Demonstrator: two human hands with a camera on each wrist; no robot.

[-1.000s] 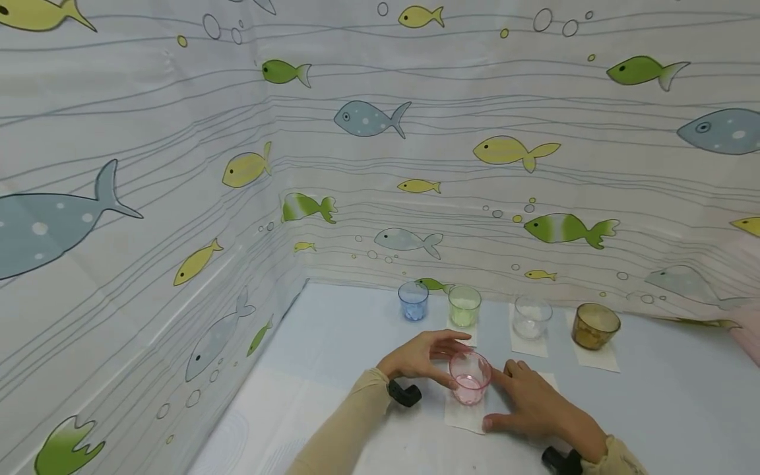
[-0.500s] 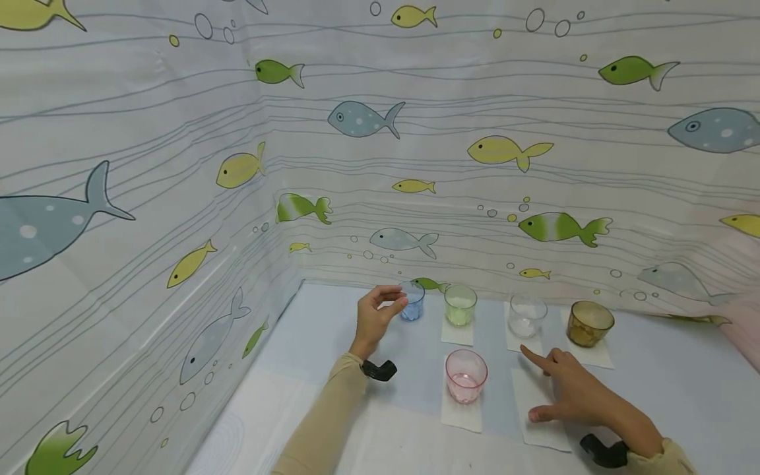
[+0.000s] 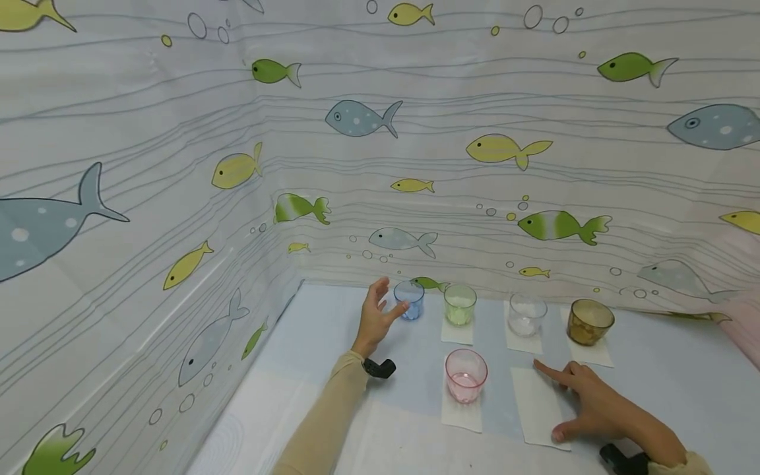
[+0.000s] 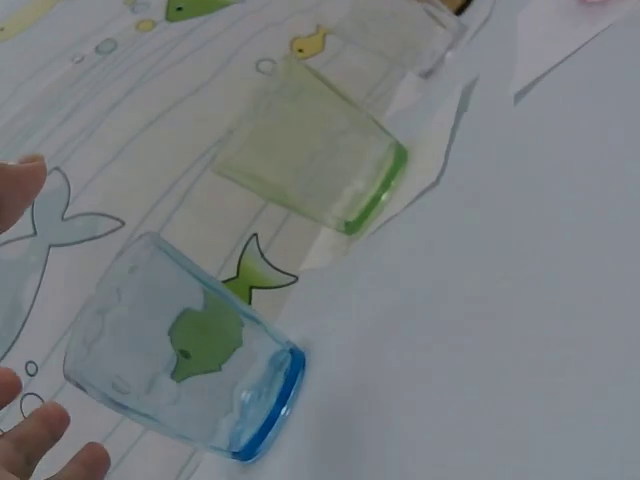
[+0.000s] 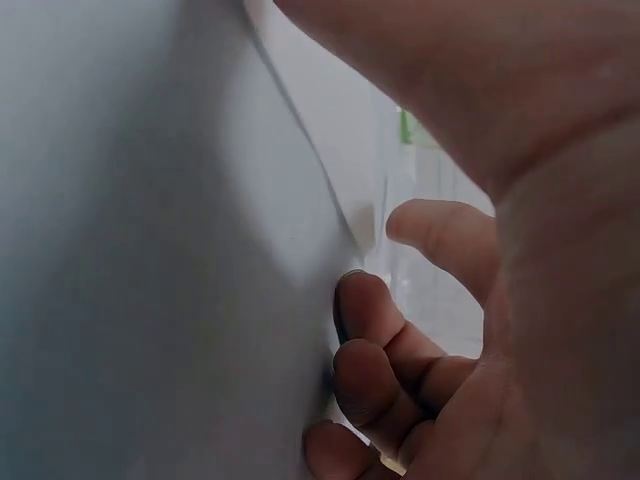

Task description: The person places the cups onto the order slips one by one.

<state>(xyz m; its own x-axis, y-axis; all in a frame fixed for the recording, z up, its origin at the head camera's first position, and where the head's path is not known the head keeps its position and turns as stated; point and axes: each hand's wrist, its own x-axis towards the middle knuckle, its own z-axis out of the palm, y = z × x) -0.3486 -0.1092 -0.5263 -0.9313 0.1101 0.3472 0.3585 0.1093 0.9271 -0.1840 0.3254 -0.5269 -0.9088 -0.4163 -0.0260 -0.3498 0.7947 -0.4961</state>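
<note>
My left hand (image 3: 376, 318) is beside the blue glass (image 3: 410, 301), fingers spread and thumb out, holding nothing. In the left wrist view the blue glass (image 4: 190, 350) is upright on the table, and fingertips (image 4: 40, 440) show apart from it at the left. My right hand (image 3: 600, 404) hovers or rests low at the right edge of a bare white paper (image 3: 537, 406); I cannot tell which. Its index finger points left, the other fingers curl loosely around nothing. A pink-rimmed glass (image 3: 466, 377) stands on its own paper between the hands.
A green glass (image 3: 460, 306), a clear glass (image 3: 526, 315) and an amber glass (image 3: 590, 323) stand along the back, each on white paper. Close behind them rises the fish-patterned sheet (image 3: 463, 218), which also walls the left side.
My left hand has left the pink-rimmed glass, gone back and left to the blue glass, and its fingers have spread. My right hand has moved away to the right.
</note>
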